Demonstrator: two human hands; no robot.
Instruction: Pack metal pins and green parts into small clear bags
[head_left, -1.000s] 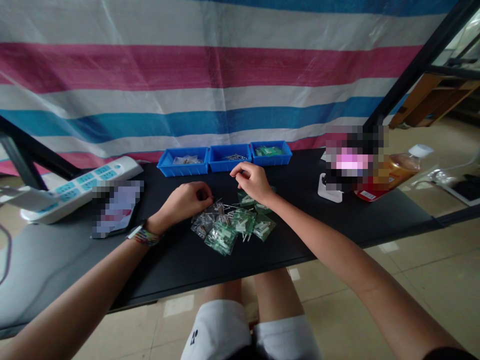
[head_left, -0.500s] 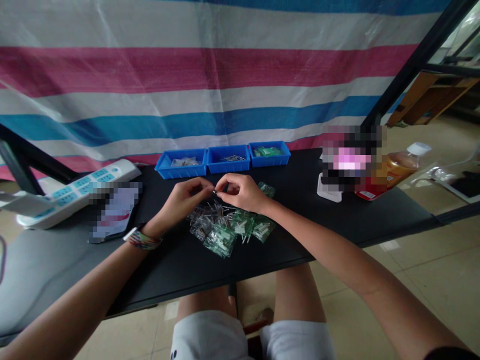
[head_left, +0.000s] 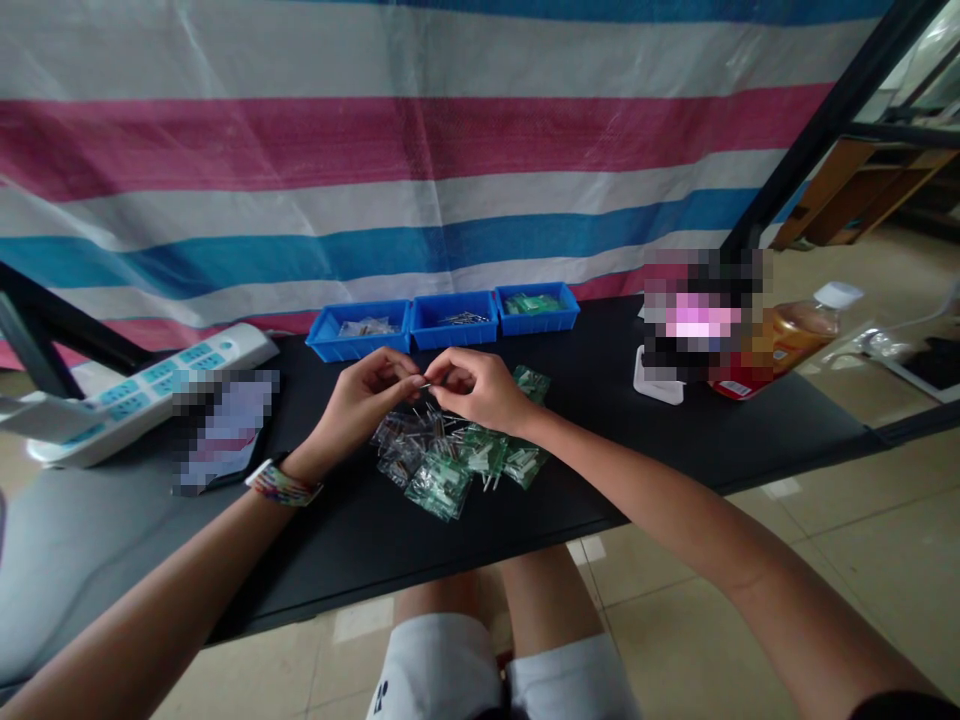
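My left hand (head_left: pixel 373 393) and my right hand (head_left: pixel 480 388) meet fingertip to fingertip above the table. Pinched between them is a small thin metal piece (head_left: pixel 426 386), too small to make out fully; both hands' fingers close on it. Right below lies a pile of small clear plastic packets (head_left: pixel 405 445) and green-tinted packets (head_left: pixel 439 482) with slim parts inside. Several loose metal pins (head_left: pixel 450 422) are scattered among the packets, partly hidden by my right hand.
Behind my hands stand three blue bins: the left bin (head_left: pixel 360 345) with clear packets, the middle bin (head_left: pixel 455 332) with metal pins, the right bin (head_left: pixel 536 318) with green packets. A power strip (head_left: pixel 157 390) and phone (head_left: pixel 229 430) lie left; a drink bottle (head_left: pixel 795 340) lies right.
Both hands stay together over the pile, with slight finger shifts around the small piece. My legs have moved closer together under the table.
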